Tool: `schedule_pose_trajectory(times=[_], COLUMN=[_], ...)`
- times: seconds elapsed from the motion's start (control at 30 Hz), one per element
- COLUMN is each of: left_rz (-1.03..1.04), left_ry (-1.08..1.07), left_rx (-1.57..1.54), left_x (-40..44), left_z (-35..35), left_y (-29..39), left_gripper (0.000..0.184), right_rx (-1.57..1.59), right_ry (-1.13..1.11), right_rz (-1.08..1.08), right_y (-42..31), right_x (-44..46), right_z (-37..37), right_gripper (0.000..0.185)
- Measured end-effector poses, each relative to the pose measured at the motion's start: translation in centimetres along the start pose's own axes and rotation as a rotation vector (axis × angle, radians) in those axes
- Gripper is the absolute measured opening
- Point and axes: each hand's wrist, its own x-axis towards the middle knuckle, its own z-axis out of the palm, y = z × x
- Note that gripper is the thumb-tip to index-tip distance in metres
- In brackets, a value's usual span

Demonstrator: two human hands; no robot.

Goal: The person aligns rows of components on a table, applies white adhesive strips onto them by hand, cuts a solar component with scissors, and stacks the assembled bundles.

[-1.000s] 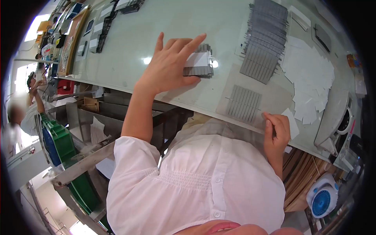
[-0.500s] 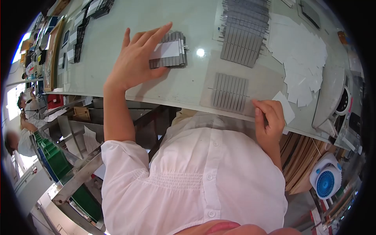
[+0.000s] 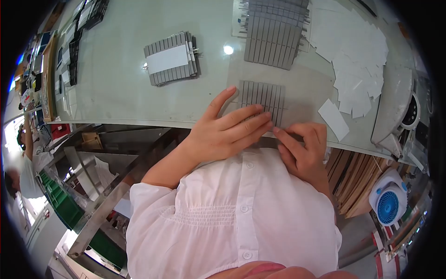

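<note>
A small grey slatted panel (image 3: 261, 92) with thin wires at its sides lies near the table's front edge. My left hand (image 3: 230, 132) reaches over its lower part, fingers stretched out and thumb apart. The fingertips rest on or just above the slats; contact is hard to tell. At the panel's lower right corner is my right hand (image 3: 304, 151), its fingers curled in. Whatever the right fingers hold, if anything, is hidden. Farther left sits a stack of similar grey panels (image 3: 153, 76) with a white paper label (image 3: 168, 59) on top.
A long overlapping row of grey slatted panels (image 3: 269, 46) lies at the back. White paper sheets (image 3: 357, 60) are heaped to the right, with one loose slip (image 3: 333, 120) nearer me. A white device (image 3: 397, 111) stands at the right edge; a blue-white fan (image 3: 389, 204) is below.
My left hand has left the labelled stack and moved right and nearer, over the single panel. My right hand has shifted slightly left towards the panel's corner. The view has shifted a little.
</note>
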Motion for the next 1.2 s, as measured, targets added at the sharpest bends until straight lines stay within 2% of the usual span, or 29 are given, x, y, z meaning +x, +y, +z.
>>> schedule_pose_trajectory(times=[0.23, 0.83, 0.93, 1.2], left_rz=[-0.003, -0.026, -0.021, -0.016], left_ry=[-0.013, 0.020, 0.005, -0.007], left_rx=[0.015, 0.072, 0.044, 0.042], left_x=[-0.03, -0.07, -0.12, -0.03], left_z=[0.16, 0.87, 0.77, 0.54], left_y=[-0.12, 0.24, 0.15, 0.00], left_gripper=[0.029, 0.016, 0.024, 0.021], right_rx=[-0.042, -0.017, -0.015, -0.012], right_ry=[-0.006, 0.035, 0.025, 0.021], right_rz=[0.009, 0.013, 0.019, 0.007], right_y=[-0.18, 0.09, 0.03, 0.14], right_x=[0.19, 0.02, 0.11, -0.04], right_z=[0.11, 0.25, 0.12, 0.19], right_gripper=[0.040, 0.033, 0.035, 0.038])
